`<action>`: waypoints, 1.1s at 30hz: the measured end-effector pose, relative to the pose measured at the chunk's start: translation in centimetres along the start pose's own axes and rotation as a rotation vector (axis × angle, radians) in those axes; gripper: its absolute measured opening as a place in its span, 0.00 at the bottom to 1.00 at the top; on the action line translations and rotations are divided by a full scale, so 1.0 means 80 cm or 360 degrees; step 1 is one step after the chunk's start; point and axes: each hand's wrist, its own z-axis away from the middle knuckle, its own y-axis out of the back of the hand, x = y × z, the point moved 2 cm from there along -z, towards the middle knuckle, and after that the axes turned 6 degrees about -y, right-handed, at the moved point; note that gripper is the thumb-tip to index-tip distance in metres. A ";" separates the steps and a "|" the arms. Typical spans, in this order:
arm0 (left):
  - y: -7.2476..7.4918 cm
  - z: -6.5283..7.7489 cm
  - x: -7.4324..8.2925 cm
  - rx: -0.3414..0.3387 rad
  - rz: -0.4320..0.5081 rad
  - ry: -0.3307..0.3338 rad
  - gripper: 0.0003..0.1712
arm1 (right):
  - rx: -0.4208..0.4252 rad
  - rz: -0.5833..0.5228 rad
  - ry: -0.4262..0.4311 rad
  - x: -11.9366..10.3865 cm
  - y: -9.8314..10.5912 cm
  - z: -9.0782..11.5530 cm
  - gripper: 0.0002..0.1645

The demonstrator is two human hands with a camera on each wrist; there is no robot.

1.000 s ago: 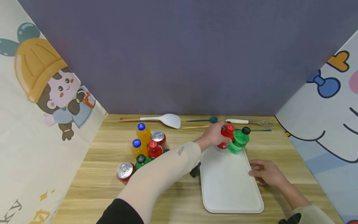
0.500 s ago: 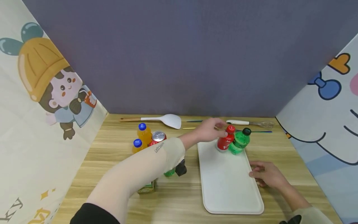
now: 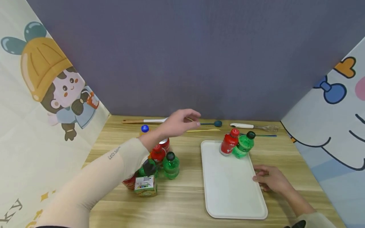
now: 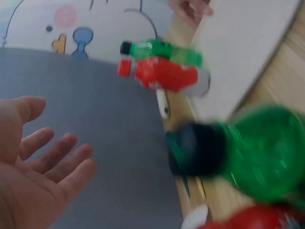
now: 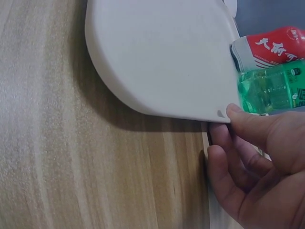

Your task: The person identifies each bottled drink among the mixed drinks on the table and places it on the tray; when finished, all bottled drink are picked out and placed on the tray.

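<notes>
My left hand (image 3: 179,123) hovers empty over the back of the table, fingers spread and loosely bent, also in the left wrist view. A red bottle (image 3: 229,143) and a green bottle (image 3: 244,145) stand side by side at the far end of the white tray (image 3: 233,190). With thumb on the rim and fingers beneath, my right hand (image 3: 271,179) pinches the tray's right edge, as the right wrist view confirms. Below my left forearm cluster another green bottle (image 3: 171,166), another red bottle (image 3: 157,153), a drink carton (image 3: 145,186) and cans, partly hidden by the sleeve.
Along the back wall lie a spatula (image 3: 154,121), partly covered by the left hand, a dark blue spoon (image 3: 218,123), a yellow utensil (image 3: 209,130) and a whisk (image 3: 242,126). A blue-capped orange drink bottle (image 3: 144,128) is mostly hidden behind the left arm.
My left hand has let go of the red bottle on the tray and moved left, back over the group of drinks. The right hand stays at the tray's edge.
</notes>
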 end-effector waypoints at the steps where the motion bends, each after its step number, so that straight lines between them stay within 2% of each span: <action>1: 0.009 0.007 -0.003 0.0032 -0.0018 0.0007 0.23 | 0.0001 -0.0002 0.0004 0.000 -0.001 0.000 0.39; 8: 0.059 0.062 -0.025 0.0166 -0.0102 -0.0009 0.23 | 0.0009 0.0020 0.0057 -0.005 -0.002 -0.001 0.37; 12: 0.081 0.084 -0.040 0.0218 -0.0159 -0.0023 0.24 | -0.0003 0.0009 0.0069 -0.007 -0.003 0.000 0.38; 24: 0.125 0.119 -0.111 0.0324 -0.0199 0.0078 0.30 | 0.0024 0.0022 0.0042 -0.002 0.000 0.002 0.38; 33: 0.135 0.134 -0.167 0.0306 -0.0062 0.0210 0.36 | 0.0035 0.0029 -0.0002 -0.002 -0.002 0.001 0.39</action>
